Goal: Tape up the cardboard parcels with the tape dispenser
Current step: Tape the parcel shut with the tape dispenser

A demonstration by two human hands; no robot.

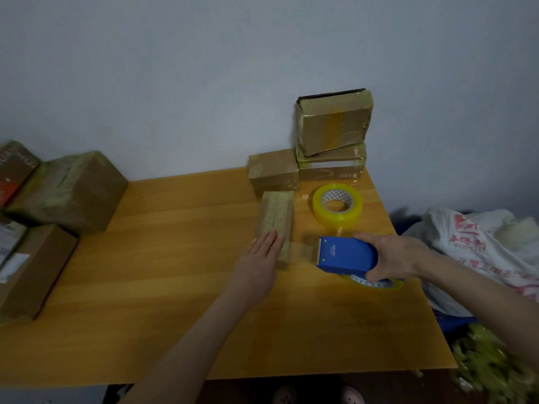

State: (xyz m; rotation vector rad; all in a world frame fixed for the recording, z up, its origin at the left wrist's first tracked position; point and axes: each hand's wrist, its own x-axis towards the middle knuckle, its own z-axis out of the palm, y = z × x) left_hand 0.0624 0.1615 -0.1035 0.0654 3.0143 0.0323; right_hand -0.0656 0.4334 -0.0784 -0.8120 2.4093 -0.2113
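The left grip (258, 262) lies flat, fingers (269, 242) straight; the right grip (392, 258) clasps.

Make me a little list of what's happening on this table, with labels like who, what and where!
Left hand: lies flat on the narrow parcel
Right hand: grips the blue tape dispenser beside that parcel
Spare tape roll: flat on the table behind the dispenser
Taped parcels: stacked at the back
More boxes: piled on the left
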